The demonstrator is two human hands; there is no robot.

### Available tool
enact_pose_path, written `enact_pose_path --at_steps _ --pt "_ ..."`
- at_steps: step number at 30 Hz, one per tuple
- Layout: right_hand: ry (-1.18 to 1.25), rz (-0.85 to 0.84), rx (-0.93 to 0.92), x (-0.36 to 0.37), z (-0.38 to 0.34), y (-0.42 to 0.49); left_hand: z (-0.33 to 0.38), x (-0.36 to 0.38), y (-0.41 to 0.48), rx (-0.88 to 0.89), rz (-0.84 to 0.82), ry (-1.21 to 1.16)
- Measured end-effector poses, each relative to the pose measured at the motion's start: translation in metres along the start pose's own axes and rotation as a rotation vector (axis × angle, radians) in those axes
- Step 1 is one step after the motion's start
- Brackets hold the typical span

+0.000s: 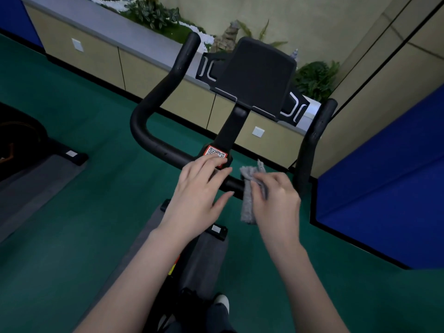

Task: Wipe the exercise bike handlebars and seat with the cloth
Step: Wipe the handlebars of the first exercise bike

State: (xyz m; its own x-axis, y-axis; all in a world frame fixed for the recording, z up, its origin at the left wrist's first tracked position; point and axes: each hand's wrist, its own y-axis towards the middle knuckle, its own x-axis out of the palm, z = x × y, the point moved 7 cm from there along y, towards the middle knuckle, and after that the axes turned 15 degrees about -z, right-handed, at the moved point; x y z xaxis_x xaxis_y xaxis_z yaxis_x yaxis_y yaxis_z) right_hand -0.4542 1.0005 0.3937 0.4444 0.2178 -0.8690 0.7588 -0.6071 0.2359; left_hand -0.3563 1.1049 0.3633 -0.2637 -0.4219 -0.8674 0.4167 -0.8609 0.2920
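Observation:
The black handlebars [153,131] of the exercise bike curve up on both sides of a dark console [257,75]. My right hand [276,200] grips a grey cloth [248,203], which is draped over the crossbar just right of the stem. My left hand [201,191] hovers with straight fingers over the crossbar's middle, partly covering a red QR sticker [215,152]. The seat is out of sight.
A planter ledge with green plants [153,13] runs behind the bike. A blue padded panel [384,195] stands close on the right. Another machine's base [74,157] sits on a grey mat at left. Green floor lies all around.

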Motion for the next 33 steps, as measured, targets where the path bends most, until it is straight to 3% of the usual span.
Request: enact_pose_path --at_steps 6,11,16,19,26,33 --pt "0.041 0.228 0.043 -0.012 0.027 -0.031 -0.002 0.005 0.005 0.007 -0.018 0.081" --pt "0.044 0.254 -0.037 0.0 0.015 -0.034 -0.002 0.006 0.006 0.001 0.012 0.137" --pt "0.07 0.299 0.033 -0.01 0.034 -0.037 -0.002 0.007 0.006 0.004 0.033 0.142" --pt "0.053 0.188 0.068 -0.008 0.023 -0.021 -0.004 0.007 0.005 -0.001 0.03 0.144" --pt "0.056 -0.415 0.225 0.015 0.021 0.053 -0.006 0.006 0.003 0.001 0.028 0.105" --pt "0.204 -0.561 0.164 0.033 0.005 0.07 -0.008 0.004 0.003 -0.005 0.035 0.041"
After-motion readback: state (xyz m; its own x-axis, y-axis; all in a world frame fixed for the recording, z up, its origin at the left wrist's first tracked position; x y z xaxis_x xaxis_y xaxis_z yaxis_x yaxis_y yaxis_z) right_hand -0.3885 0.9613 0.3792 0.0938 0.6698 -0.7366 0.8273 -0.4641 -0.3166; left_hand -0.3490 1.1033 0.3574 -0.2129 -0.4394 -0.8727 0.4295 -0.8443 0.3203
